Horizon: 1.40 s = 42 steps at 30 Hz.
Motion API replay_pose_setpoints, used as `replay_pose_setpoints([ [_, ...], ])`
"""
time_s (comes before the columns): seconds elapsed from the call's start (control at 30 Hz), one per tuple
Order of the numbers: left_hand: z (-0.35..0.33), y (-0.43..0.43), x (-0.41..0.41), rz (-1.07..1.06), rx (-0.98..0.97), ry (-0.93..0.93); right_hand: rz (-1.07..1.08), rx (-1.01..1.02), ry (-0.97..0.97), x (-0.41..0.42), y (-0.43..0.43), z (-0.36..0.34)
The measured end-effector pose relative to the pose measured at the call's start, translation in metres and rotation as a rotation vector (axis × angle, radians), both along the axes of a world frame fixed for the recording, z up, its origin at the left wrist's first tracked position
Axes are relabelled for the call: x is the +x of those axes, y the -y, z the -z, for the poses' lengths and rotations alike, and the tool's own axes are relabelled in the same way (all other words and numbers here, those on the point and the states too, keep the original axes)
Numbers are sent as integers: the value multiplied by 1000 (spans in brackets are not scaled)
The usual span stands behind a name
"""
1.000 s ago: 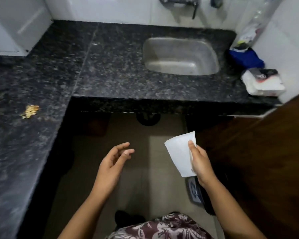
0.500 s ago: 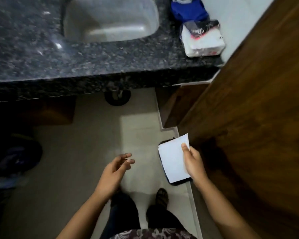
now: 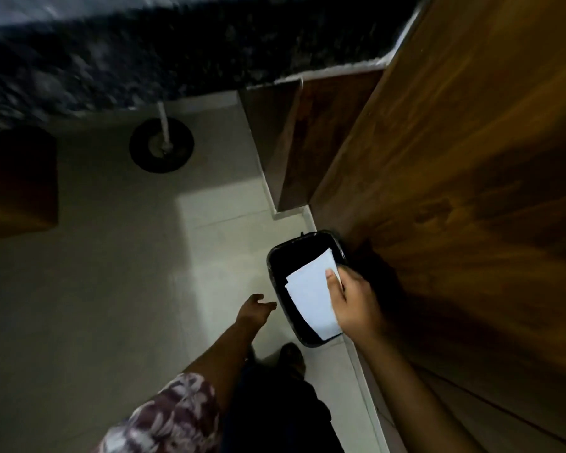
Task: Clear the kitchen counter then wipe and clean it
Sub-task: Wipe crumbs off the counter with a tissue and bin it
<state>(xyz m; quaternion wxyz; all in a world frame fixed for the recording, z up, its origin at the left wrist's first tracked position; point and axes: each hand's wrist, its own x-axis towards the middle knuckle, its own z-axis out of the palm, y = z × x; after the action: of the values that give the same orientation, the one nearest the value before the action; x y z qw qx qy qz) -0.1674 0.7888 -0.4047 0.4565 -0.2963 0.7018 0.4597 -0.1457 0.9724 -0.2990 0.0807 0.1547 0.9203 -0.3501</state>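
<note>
Far left: brown box-like object [image 3: 17, 184] under the desk overhang, dim, can't tell what it is. Desk [image 3: 144, 50] runs along the top edge, dark speckled stone, motion-blurred. Below it, a pale pipe [image 3: 163, 129] drops into a round black drain ring [image 3: 161, 146] on the floor [image 3: 111, 273], which is light tile.

Bottom left: floral sleeve [image 3: 164, 416], bare forearm reaching up and right. Left hand [image 3: 254, 310] is empty, fingers [image 3: 268, 305] loosely curled and partly spread, holding nothing, just beside the left rim of the bin and apart from it as far as the view shows. It sits lower than the right hand. Dark trousers and one foot [image 3: 291, 354] show below the hand.

Centre right: black bin [image 3: 275, 256] with a dark liner, standing on the floor against the wooden door. White paper [image 3: 311, 295], the task item, is flat over the bin opening and covers most of it, tilted with its long edge running upper right to lower left. Right hand [image 3: 356, 305] pinches its right edge, thumb on top, other fingers underneath and hidden. Can't tell whether the paper touches the bin rim.

Right: wooden door [image 3: 471, 158], brown grain, fills the right side. A narrower wood panel [image 3: 294, 142] stands just left of it, meeting the desk end.
</note>
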Motion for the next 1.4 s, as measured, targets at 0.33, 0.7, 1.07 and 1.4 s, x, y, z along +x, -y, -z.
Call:
replay_pose_setpoints([
  [0.33, 115, -49, -8, -232, 66, -70, -28, 136, 12, 8, -8, 92],
  [0.7, -55, 13, 18, -164, -122, -355, -49, -83, -2, 21, 25, -33],
  [1.07, -265, 131, 111, -568, -104, -500, -136, -589, 103, 31, 97, -192],
  [1.4, -308, 201, 174, -977, -150, -540, -510, -625, 25, 13, 196, -239],
])
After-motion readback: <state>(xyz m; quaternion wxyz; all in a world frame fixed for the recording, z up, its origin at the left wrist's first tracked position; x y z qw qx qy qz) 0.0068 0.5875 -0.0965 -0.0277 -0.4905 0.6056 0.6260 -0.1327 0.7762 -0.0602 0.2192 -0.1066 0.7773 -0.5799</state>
